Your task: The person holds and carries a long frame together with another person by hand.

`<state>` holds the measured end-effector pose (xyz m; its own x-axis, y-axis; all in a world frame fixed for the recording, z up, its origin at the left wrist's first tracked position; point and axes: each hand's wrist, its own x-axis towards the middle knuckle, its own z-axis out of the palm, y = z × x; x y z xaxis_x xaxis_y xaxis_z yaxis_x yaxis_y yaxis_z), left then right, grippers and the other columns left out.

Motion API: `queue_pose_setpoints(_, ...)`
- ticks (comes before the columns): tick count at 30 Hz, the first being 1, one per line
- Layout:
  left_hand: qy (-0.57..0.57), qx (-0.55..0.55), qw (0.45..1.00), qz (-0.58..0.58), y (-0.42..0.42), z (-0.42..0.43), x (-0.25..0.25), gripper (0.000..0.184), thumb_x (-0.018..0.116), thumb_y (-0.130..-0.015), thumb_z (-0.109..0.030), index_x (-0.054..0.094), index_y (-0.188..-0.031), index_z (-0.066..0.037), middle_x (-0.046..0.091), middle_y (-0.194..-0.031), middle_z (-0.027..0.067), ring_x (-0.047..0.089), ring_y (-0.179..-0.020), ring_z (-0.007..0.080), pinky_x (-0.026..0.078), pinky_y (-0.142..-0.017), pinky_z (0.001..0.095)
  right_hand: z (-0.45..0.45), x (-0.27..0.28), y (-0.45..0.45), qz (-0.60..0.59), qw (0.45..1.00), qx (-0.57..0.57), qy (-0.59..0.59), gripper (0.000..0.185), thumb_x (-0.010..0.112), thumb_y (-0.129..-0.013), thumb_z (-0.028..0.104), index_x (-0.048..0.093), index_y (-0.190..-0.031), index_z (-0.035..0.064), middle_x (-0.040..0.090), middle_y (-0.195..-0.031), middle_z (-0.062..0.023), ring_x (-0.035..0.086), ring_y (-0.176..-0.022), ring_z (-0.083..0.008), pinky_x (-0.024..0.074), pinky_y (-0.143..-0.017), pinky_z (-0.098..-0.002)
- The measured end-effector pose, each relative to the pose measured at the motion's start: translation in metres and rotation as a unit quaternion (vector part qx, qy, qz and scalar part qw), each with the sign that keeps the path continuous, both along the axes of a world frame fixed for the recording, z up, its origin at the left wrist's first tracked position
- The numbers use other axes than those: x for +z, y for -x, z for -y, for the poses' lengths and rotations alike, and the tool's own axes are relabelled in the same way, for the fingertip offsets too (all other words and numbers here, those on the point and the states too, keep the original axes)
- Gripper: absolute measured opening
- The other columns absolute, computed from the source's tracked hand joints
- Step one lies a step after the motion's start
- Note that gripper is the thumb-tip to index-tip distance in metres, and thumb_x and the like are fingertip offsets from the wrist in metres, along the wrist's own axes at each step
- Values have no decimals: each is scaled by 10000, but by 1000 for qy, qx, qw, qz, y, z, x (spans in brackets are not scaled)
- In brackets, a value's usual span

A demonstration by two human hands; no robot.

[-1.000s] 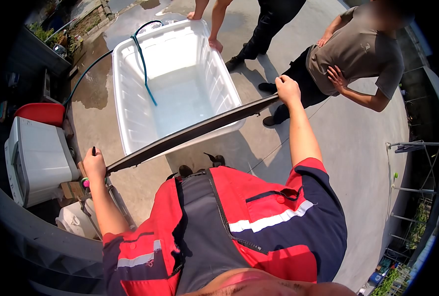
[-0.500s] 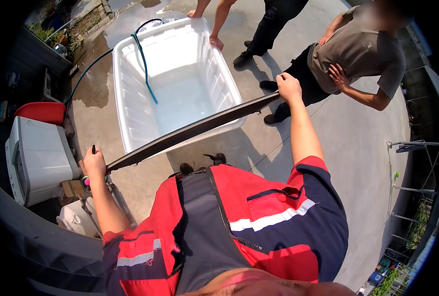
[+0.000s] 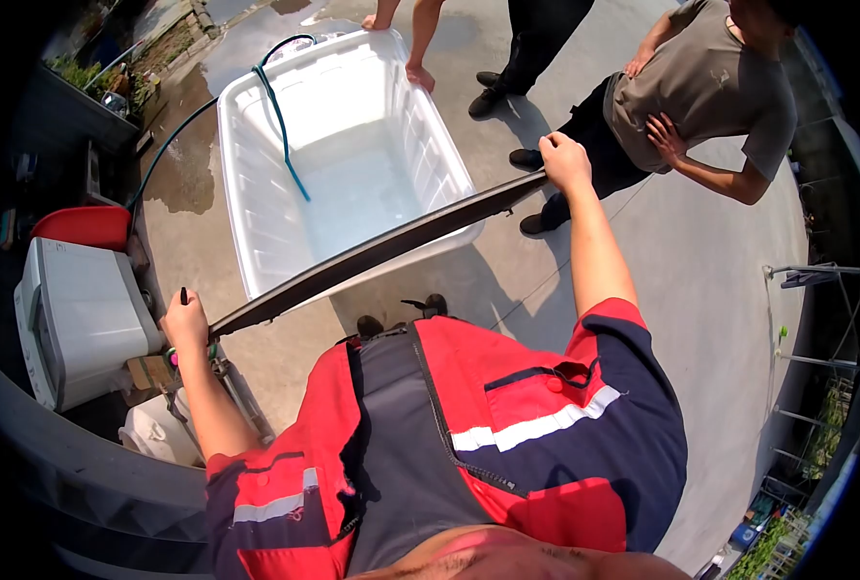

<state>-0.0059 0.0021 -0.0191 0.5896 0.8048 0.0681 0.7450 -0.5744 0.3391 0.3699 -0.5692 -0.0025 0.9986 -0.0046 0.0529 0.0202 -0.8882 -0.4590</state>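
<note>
A long, dark, thin panel (image 3: 381, 247), seen nearly edge-on, spans the view between my hands. My left hand (image 3: 185, 319) is closed on its lower left end, and a small black tip of something I cannot make out pokes up above that fist. Its upper right end is gripped by my right hand (image 3: 566, 160). Beyond the panel stands a large white plastic tub (image 3: 238, 179) with shallow clear water in it. The panel hides part of the tub's near rim; whether they touch, I cannot tell. A dark green hose (image 3: 277, 121) hangs over the far rim into the water.
Another person's hands (image 3: 420, 77) rest on the tub's far right rim. To the right stands a person in a brown shirt (image 3: 710, 97), hands at the waist. A white appliance (image 3: 96, 309), a red basin (image 3: 82, 222) and a white bucket (image 3: 159, 432) are on the left.
Both hands keep their hold on the panel, which has barely moved. The view has shifted slightly. The person in the brown shirt appears a little higher in the picture.
</note>
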Motion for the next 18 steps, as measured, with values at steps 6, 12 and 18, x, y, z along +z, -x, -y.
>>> queue_pose_setpoints(6,17,1,1000,-2,-1,-1,0,349,499,-919,-329,609,-852,-4,611,-720,212,599,-665,371,457,-668,454,0,2,-2,7,999,23,43,360,520,-886,352,695,-1015,65,678,-1047,-182,623,-1028,-359,486,-897,-434)
queue_pose_setpoints(12,16,20,997,-67,-6,-1,6,391,453,-920,-387,637,-907,-42,659,-862,221,626,-870,433,477,-781,485,-26,48,11,160,934,104,302,281,550,-903,315,659,-996,74,627,-1004,-131,580,-1039,-320,463,-864,-463)
queue_pose_setpoints(18,10,24,998,-58,-8,-1,5,404,444,-923,-395,634,-908,-39,664,-874,224,626,-867,440,476,-777,490,-94,146,79,247,900,343,107,228,598,-886,282,618,-930,59,624,-925,-105,611,-899,-287,479,-830,-416)
